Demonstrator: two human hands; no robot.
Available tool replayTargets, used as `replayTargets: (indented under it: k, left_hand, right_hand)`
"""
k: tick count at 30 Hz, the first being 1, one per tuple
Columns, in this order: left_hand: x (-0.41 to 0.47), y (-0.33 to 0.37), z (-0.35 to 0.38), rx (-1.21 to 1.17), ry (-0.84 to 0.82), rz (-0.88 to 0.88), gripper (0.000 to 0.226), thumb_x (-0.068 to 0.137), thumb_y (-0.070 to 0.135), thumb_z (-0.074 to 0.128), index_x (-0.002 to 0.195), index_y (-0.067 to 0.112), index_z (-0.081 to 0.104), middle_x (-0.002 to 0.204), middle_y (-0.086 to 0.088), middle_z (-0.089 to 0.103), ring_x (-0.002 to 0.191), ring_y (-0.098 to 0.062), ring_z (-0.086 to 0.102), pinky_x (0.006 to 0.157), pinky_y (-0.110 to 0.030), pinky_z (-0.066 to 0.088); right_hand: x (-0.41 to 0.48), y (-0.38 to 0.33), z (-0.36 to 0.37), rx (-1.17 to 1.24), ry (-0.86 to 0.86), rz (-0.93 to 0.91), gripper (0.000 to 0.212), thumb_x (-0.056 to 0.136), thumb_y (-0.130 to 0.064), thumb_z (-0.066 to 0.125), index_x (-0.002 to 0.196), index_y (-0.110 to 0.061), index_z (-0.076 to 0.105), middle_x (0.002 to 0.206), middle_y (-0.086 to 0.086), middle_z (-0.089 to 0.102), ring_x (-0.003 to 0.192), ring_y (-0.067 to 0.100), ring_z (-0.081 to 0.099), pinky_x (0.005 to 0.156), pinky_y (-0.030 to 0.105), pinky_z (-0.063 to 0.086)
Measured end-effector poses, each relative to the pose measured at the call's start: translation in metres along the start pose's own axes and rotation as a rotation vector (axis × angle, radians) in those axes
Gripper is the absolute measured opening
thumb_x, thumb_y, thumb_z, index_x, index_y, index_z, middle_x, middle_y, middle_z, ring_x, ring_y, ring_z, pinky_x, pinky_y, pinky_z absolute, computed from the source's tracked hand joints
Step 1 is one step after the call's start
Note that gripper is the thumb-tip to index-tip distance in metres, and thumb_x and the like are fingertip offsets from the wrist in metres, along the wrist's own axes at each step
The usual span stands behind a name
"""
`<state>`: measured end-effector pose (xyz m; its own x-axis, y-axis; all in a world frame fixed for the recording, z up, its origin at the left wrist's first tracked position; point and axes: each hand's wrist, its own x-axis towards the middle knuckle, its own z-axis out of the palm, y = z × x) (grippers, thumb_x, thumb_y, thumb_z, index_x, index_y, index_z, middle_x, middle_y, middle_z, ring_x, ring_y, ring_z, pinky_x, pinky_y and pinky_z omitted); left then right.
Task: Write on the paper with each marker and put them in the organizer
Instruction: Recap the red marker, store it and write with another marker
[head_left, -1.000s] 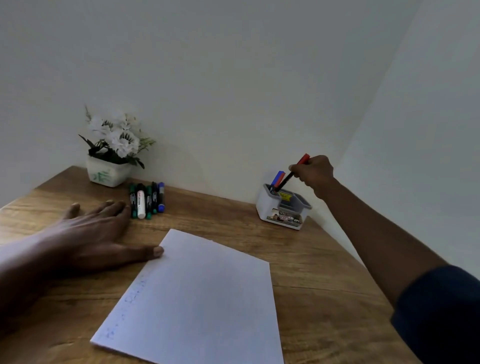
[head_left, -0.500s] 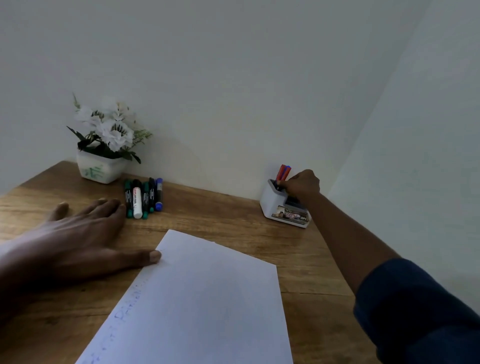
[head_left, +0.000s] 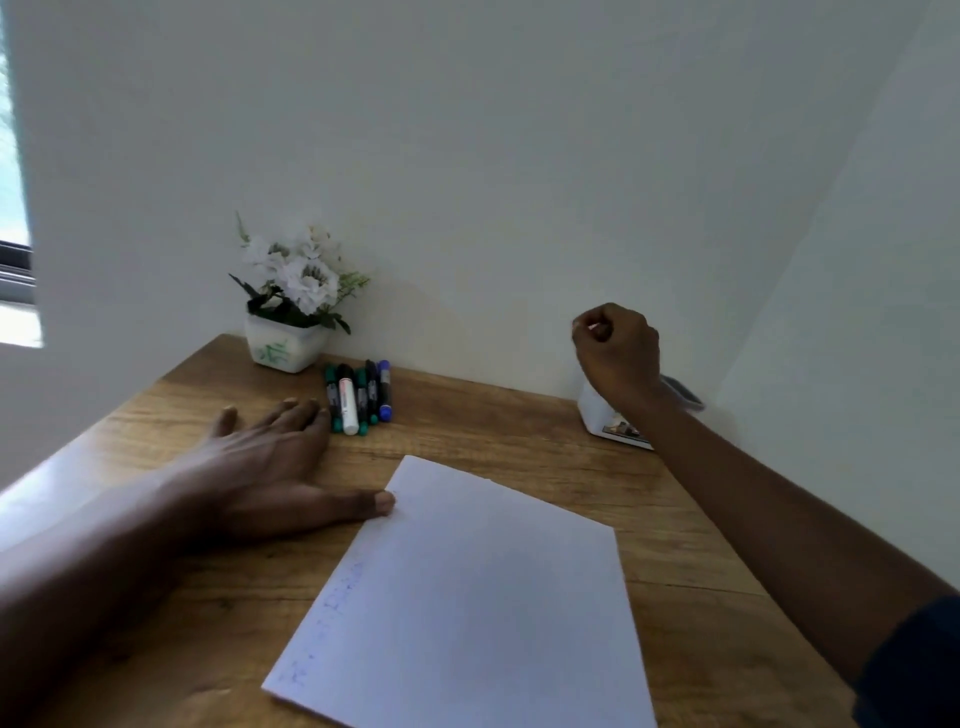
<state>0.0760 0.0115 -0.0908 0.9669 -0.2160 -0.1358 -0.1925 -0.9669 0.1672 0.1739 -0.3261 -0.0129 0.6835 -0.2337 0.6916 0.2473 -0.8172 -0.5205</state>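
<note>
Five markers (head_left: 358, 397) are laid side by side beyond the far-left corner of the paper (head_left: 467, 597), a flower pot (head_left: 283, 348) farther back. The organizer (head_left: 595, 415), beyond the paper's far-right corner, is largely hidden by the right hand (head_left: 618, 348), curled into a fist with nothing seen in it. The left hand (head_left: 260, 462) is pressed flat, fingers spread, thumb touching the paper's edge.

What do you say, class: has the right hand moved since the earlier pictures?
Yes. The right hand has lifted off the organizer and is now above it.
</note>
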Motion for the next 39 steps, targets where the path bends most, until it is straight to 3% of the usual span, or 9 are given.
replayTargets:
  k: [6, 12, 15, 18, 23, 26, 29, 34, 39]
  left_hand:
    - [0.001, 0.0, -0.002, 0.013, -0.014, 0.012, 0.16, 0.033, 0.113, 0.003, 0.166, 0.024, -0.004, 0.174, 0.004, -0.008, 0.16, -0.013, -0.004, 0.128, -0.058, 0.0]
    - [0.006, -0.001, 0.001, 0.027, 0.009, 0.012, 0.145, 0.054, 0.11, 0.017, 0.166, 0.02, -0.004, 0.174, 0.002, -0.007, 0.16, -0.015, -0.004, 0.128, -0.059, -0.002]
    - [0.008, 0.0, 0.0, 0.026, 0.015, 0.01, 0.136, 0.064, 0.106, 0.024, 0.166, 0.02, -0.003, 0.174, 0.001, -0.007, 0.161, -0.016, -0.005, 0.128, -0.06, -0.002]
    - [0.008, 0.001, -0.001, 0.024, 0.011, 0.011, 0.135, 0.066, 0.105, 0.026, 0.166, 0.02, -0.002, 0.174, -0.001, -0.007, 0.161, -0.018, -0.006, 0.127, -0.061, -0.003]
    - [0.007, 0.0, -0.001, 0.018, 0.025, 0.015, 0.134, 0.067, 0.105, 0.026, 0.166, 0.02, -0.004, 0.175, -0.001, -0.007, 0.161, -0.018, -0.006, 0.127, -0.062, -0.003]
    - [0.007, 0.0, -0.003, -0.011, 0.023, 0.008, 0.137, 0.064, 0.106, 0.027, 0.166, 0.019, -0.002, 0.175, -0.002, -0.005, 0.161, -0.019, -0.004, 0.127, -0.062, -0.003]
    - [0.007, -0.002, 0.0, -0.171, 0.132, 0.013, 0.145, 0.052, 0.111, 0.015, 0.167, 0.024, 0.003, 0.175, -0.003, -0.002, 0.161, -0.022, 0.008, 0.127, -0.062, 0.004]
    - [0.002, -0.002, -0.002, -0.265, 0.831, 0.182, 0.086, 0.089, 0.078, 0.043, 0.16, 0.032, 0.03, 0.168, -0.002, 0.027, 0.146, -0.028, 0.04, 0.111, -0.051, 0.042]
    - [-0.008, 0.01, -0.002, -0.177, 0.899, 0.635, 0.035, 0.1, 0.029, 0.067, 0.134, 0.022, 0.068, 0.119, 0.003, 0.072, 0.097, -0.011, 0.067, 0.079, -0.037, 0.059]
  right_hand:
    - [-0.025, -0.07, 0.072, 0.162, -0.524, 0.146, 0.01, 0.088, -0.02, 0.069, 0.091, -0.011, 0.075, 0.078, 0.004, 0.076, 0.06, 0.009, 0.069, 0.051, 0.019, 0.052]
    - [-0.023, -0.108, 0.138, 0.056, -0.76, 0.228, 0.025, 0.082, -0.013, 0.073, 0.098, 0.005, 0.07, 0.09, 0.022, 0.076, 0.07, 0.028, 0.073, 0.071, 0.04, 0.063]
    - [-0.016, -0.115, 0.153, -0.012, -0.871, 0.291, 0.028, 0.081, -0.013, 0.079, 0.1, 0.002, 0.066, 0.087, 0.017, 0.073, 0.062, 0.022, 0.064, 0.061, 0.032, 0.059]
    - [-0.012, -0.116, 0.162, -0.028, -0.886, 0.367, 0.024, 0.082, -0.013, 0.079, 0.095, -0.004, 0.061, 0.084, 0.011, 0.067, 0.06, 0.017, 0.06, 0.052, 0.027, 0.054]
    - [-0.018, -0.113, 0.17, -0.042, -0.795, 0.303, 0.033, 0.071, -0.021, 0.087, 0.082, -0.008, 0.06, 0.079, 0.011, 0.067, 0.065, 0.022, 0.065, 0.059, 0.03, 0.057]
    - [-0.014, -0.108, 0.149, 0.022, -0.669, 0.23, 0.034, 0.074, -0.023, 0.081, 0.095, 0.002, 0.07, 0.087, 0.015, 0.073, 0.079, 0.029, 0.075, 0.076, 0.042, 0.062]
    - [-0.017, -0.105, 0.106, 0.089, -0.571, 0.042, 0.024, 0.085, -0.018, 0.069, 0.104, -0.005, 0.074, 0.087, 0.012, 0.076, 0.076, 0.026, 0.076, 0.076, 0.039, 0.062]
    - [-0.071, -0.093, 0.032, -0.022, -0.644, -0.309, 0.018, 0.098, -0.021, 0.055, 0.108, -0.017, 0.07, 0.084, 0.004, 0.07, 0.072, 0.02, 0.064, 0.069, 0.042, 0.052]
    - [-0.13, -0.085, 0.0, 0.047, -0.637, -0.543, 0.032, 0.1, -0.04, 0.048, 0.12, -0.025, 0.068, 0.088, -0.005, 0.07, 0.075, 0.012, 0.06, 0.066, 0.039, 0.049]
